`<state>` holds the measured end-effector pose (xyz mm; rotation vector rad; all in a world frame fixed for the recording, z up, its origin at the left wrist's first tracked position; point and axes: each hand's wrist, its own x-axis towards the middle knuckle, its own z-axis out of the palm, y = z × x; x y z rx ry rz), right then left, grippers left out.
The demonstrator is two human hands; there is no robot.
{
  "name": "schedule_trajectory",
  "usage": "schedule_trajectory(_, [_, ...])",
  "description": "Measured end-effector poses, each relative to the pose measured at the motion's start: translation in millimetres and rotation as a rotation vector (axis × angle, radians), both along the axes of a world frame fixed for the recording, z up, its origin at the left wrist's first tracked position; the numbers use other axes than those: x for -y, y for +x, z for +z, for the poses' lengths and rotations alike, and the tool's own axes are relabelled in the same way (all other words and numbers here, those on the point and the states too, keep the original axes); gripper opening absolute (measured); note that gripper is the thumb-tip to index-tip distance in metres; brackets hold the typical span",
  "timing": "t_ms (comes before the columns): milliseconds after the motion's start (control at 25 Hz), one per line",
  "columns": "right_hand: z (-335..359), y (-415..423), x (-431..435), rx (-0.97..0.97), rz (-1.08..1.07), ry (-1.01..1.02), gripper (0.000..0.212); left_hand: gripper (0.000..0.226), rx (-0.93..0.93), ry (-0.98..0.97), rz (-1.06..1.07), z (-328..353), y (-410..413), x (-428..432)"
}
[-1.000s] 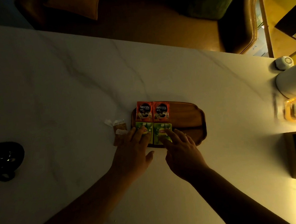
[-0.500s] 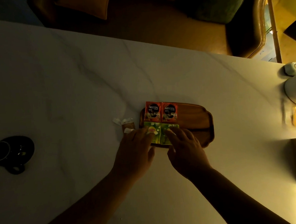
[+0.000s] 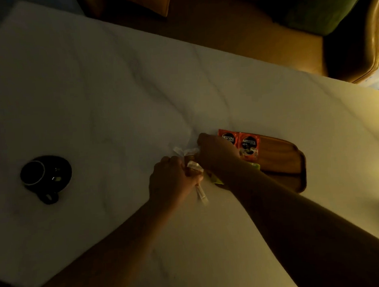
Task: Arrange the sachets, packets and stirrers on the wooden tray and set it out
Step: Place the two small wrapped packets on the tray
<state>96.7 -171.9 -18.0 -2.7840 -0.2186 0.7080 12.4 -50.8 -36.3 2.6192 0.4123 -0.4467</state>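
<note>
Gathering stirrers (image 3: 201, 192) beside the tray (image 3: 280, 157): left grip (image 3: 173, 179) closed on them; right grip (image 3: 215, 150) unclear. I align ends first.

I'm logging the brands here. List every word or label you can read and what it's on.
"NESCAFE": left red sachet on the tray.
"NESCAFE": right red sachet.
Smaller print on both: too blurred to read.
Green packet: mostly hidden by the right arm, nothing readable.
</note>
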Motion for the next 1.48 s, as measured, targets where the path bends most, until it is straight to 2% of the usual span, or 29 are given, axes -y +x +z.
schedule_trajectory(200, [-7, 10, -6, -0.061, -0.013, -0.017, 0.008, 0.044, 0.007, -0.026, -0.029, -5, 5, -1])
schedule_trajectory(320, [-8, 10, -4, -0.122, -0.042, 0.053, 0.004, 0.029, -0.050, -0.164, 0.053, 0, 4, -6])
schedule_trajectory(440, [3, 6, 7, -0.128, -0.074, 0.216, 0.008, 0.027, -0.070, -0.289, 0.128, 10, 5, -17])
schedule_trajectory(520, [15, -1, 22, -0.094, -0.176, 0.371, 0.011, 0.027, -0.067, -0.353, 0.174, 18, 7, -21])
schedule_trajectory(600, [23, -7, 37, -0.055, -0.275, 0.441, 0.010, 0.025, -0.052, -0.415, 0.266, 25, 7, -21])
schedule_trajectory(680, [23, -11, 44, -0.040, -0.247, 0.360, 0.011, 0.018, -0.034, -0.455, 0.329, 29, 7, -20])
schedule_trajectory(800, [14, -9, 36, -0.009, -0.062, 0.210, 0.020, 0.015, -0.053, -0.492, 0.368, 34, 6, -22])
schedule_trajectory(1000, [-4, -5, 7, 0.128, 0.183, -0.021, 0.055, 0.019, -0.066, -0.597, 0.477, 29, 1, -35])
schedule_trajectory(1080, [-9, -3, -2, 0.139, 0.225, -0.085, 0.059, 0.020, -0.055, -0.611, 0.499, 27, 1, -42])
schedule_trajectory(1280, [-12, -1, -10, 0.044, 0.250, -0.127, 0.048, 0.019, -0.031, -0.663, 0.517, 26, 1, -50])
schedule_trajectory(1360, [-7, -8, -7, 0.049, 0.183, 0.005, 0.035, 0.016, -0.028, -0.695, 0.533, 27, 2, -49])
schedule_trajectory(1480, [5, -22, 16, 0.024, -0.032, 0.300, 0.014, 0.010, -0.046, -0.754, 0.522, 28, 4, -41])
